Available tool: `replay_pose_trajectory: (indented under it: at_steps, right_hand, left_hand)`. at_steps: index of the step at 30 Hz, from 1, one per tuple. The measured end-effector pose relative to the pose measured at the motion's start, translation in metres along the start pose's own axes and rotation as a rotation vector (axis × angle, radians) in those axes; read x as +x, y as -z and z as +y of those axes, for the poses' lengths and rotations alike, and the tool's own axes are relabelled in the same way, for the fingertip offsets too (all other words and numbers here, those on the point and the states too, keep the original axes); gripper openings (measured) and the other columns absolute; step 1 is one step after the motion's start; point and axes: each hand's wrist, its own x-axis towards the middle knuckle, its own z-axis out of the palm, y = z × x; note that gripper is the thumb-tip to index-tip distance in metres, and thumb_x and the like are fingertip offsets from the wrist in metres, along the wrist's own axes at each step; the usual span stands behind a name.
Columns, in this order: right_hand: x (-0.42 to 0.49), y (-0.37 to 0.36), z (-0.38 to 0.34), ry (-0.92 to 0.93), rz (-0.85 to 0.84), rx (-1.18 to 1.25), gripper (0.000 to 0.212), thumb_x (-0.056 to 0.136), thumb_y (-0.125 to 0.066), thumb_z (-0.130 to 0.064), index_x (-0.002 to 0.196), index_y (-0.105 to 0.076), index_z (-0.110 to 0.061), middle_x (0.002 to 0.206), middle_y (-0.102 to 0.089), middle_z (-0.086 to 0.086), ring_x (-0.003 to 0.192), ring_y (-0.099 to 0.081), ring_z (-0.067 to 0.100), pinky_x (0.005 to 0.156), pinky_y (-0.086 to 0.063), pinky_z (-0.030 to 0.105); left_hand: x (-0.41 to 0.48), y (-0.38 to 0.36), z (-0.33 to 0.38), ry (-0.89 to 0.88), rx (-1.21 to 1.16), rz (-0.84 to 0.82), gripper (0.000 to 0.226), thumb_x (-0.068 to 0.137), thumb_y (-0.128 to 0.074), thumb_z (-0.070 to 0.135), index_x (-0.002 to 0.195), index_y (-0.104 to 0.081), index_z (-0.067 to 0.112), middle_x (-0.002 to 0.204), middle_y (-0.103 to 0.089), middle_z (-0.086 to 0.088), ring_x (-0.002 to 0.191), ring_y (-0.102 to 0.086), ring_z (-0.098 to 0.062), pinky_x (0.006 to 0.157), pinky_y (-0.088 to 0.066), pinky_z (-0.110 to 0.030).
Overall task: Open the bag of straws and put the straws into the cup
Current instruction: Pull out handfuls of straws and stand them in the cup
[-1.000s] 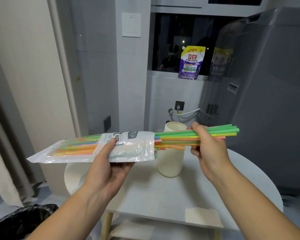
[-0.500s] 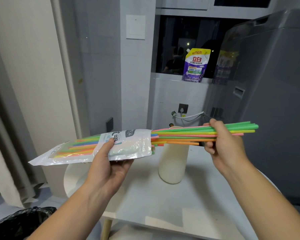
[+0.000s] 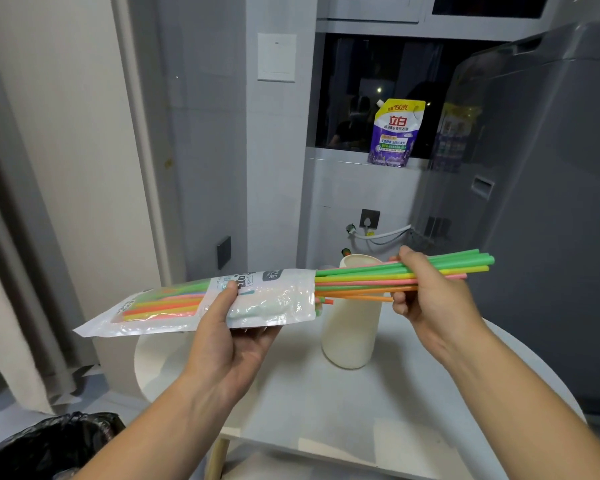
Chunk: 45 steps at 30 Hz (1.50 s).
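Observation:
My left hand (image 3: 229, 327) holds a clear plastic straw bag (image 3: 174, 306) level over the table, its open end facing right. A bundle of green, yellow, pink and orange straws (image 3: 361, 277) sticks halfway out of that opening. My right hand (image 3: 423, 292) grips the bundle near its far end. More straws remain inside the bag. A tall cream cup (image 3: 350, 334) stands upright on the table just below and behind the straws, its rim partly hidden by them.
The white round table (image 3: 378, 410) carries the cup. A black-lined bin (image 3: 45, 448) sits at the lower left. A grey appliance (image 3: 534, 202) stands to the right. A purple detergent pouch (image 3: 394, 133) rests on the window sill.
My right hand has drawn the straw bundle further right, out of the bag. The view has tilted, so the table now shows lower in the frame.

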Motion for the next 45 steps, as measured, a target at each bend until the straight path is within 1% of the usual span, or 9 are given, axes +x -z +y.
replay_pose_trajectory:
  at_steps: [6,12,19,25,31,35,37,42,45]
  right_hand:
    - [-0.006,-0.001,-0.002,0.091,0.026,-0.023,0.024,0.095,-0.063,-0.023,0.076,-0.064,-0.008,0.053,-0.057,0.005,0.040,-0.049,0.015,0.035,-0.035,0.025]
    - [-0.002,0.004,-0.003,0.103,0.073,0.026,0.018,0.093,-0.060,-0.015,0.077,-0.054,-0.008,0.062,-0.035,0.007,0.042,-0.030,0.010,0.038,-0.019,0.022]
    - [-0.004,-0.007,0.011,0.021,0.044,0.073,0.021,0.094,-0.062,-0.016,0.074,-0.059,-0.009,0.057,-0.051,0.004,0.046,-0.045,0.014,0.037,-0.032,0.024]
    - [-0.003,-0.005,0.005,0.053,0.069,0.055,0.028,0.095,-0.060,-0.014,0.068,-0.052,-0.014,0.053,-0.033,-0.002,0.036,-0.027,0.006,0.034,-0.023,0.018]
    - [-0.004,-0.008,0.015,0.066,0.038,0.076,0.013,0.092,-0.067,-0.015,0.079,-0.065,-0.013,0.065,-0.065,0.002,0.060,-0.067,0.015,0.056,-0.053,0.029]
    - [-0.005,-0.006,0.009,0.048,0.028,0.024,0.019,0.094,-0.063,-0.015,0.075,-0.062,-0.010,0.052,-0.044,0.005,0.041,-0.040,0.011,0.036,-0.029,0.018]
    - [-0.004,0.000,0.006,0.056,0.041,0.041,0.025,0.094,-0.061,-0.013,0.070,-0.059,-0.009,0.054,-0.038,0.007,0.044,-0.031,0.012,0.038,-0.018,0.021]
    - [0.003,0.012,-0.002,0.069,0.078,0.089,0.009,0.092,-0.062,-0.011,0.088,-0.054,-0.008,0.064,-0.041,0.008,0.042,-0.035,0.010,0.035,-0.021,0.021]
    - [0.009,0.022,-0.017,0.108,0.106,0.089,0.012,0.092,-0.060,-0.010,0.082,-0.054,-0.006,0.067,-0.045,0.008,0.041,-0.037,0.009,0.034,-0.023,0.020]
  left_hand:
    - [0.001,0.003,0.004,-0.009,0.036,0.045,0.023,0.095,-0.065,0.012,0.119,-0.064,0.013,0.105,-0.080,-0.011,0.097,-0.078,-0.027,0.093,-0.057,-0.053]
    - [0.004,0.006,0.008,-0.016,0.016,0.044,0.028,0.096,-0.064,0.012,0.123,-0.063,0.013,0.110,-0.080,-0.011,0.098,-0.077,-0.027,0.085,-0.062,-0.052]
    - [-0.003,0.000,-0.001,-0.006,0.010,0.036,0.026,0.095,-0.065,0.013,0.122,-0.065,0.012,0.110,-0.079,-0.012,0.104,-0.075,-0.027,0.094,-0.056,-0.052]
    - [0.000,0.002,0.002,-0.037,0.041,0.049,0.024,0.095,-0.065,0.013,0.119,-0.065,0.013,0.104,-0.081,-0.009,0.095,-0.078,-0.024,0.091,-0.058,-0.049]
    - [-0.006,-0.001,-0.007,-0.024,0.059,0.048,0.017,0.095,-0.065,0.013,0.112,-0.066,0.013,0.107,-0.080,-0.011,0.103,-0.074,-0.027,0.096,-0.055,-0.052]
    - [-0.004,-0.001,-0.002,-0.052,0.077,0.038,0.018,0.096,-0.065,0.015,0.114,-0.066,0.014,0.108,-0.080,-0.010,0.101,-0.076,-0.025,0.094,-0.056,-0.051]
    - [-0.001,0.001,0.001,-0.061,0.082,0.038,0.020,0.096,-0.065,0.015,0.116,-0.065,0.015,0.105,-0.081,-0.008,0.097,-0.078,-0.023,0.089,-0.060,-0.048]
    - [0.002,0.006,0.005,-0.053,0.064,0.044,0.022,0.097,-0.063,0.014,0.118,-0.064,0.015,0.106,-0.081,-0.009,0.096,-0.078,-0.024,0.081,-0.061,-0.054]
    - [0.005,0.007,0.009,-0.058,0.050,0.052,0.022,0.097,-0.062,0.013,0.119,-0.064,0.013,0.105,-0.081,-0.009,0.096,-0.078,-0.025,0.081,-0.060,-0.056]
